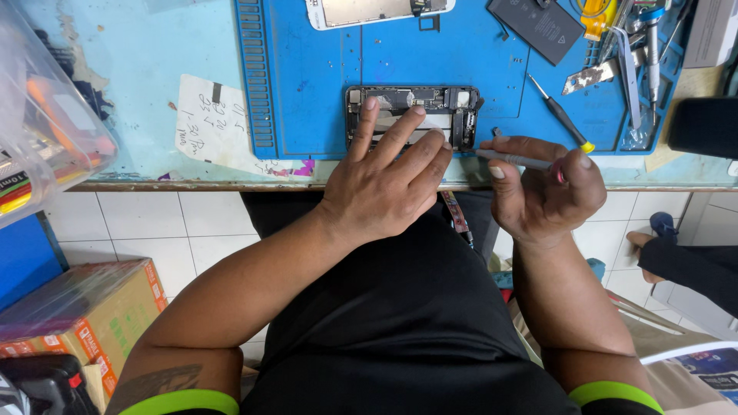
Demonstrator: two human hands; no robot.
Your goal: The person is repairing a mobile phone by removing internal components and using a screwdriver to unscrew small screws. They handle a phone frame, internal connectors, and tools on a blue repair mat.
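Here, the opened smartphone chassis, a thin dark rectangular frame with exposed circuit boards (453, 107), lies flat on the blue silicone repair mat (323, 69) near the front edge of the pale blue workbench (138, 69). The left hand (388, 180) rests spread over it, fingers extended and pressing on its middle and left portion; it pins the frame down without closing round it. The right hand (542, 188) is curled firmly about a slim grey metal hand tool (513, 159), whose tip points toward the chassis's right end, just beside it.

The chassis is judged light, stiff along its rim, and fragile inside: boards, connectors and ribbon cables would tolerate little pressure. Hold is best taken on the outer edges or by flat pressure over solid areas, since a smooth frame may slide on the mat.

Nearby lie a black rectangular battery (542, 27), a black screwdriver with a yellow cap (561, 115), and a white display panel (377, 11).
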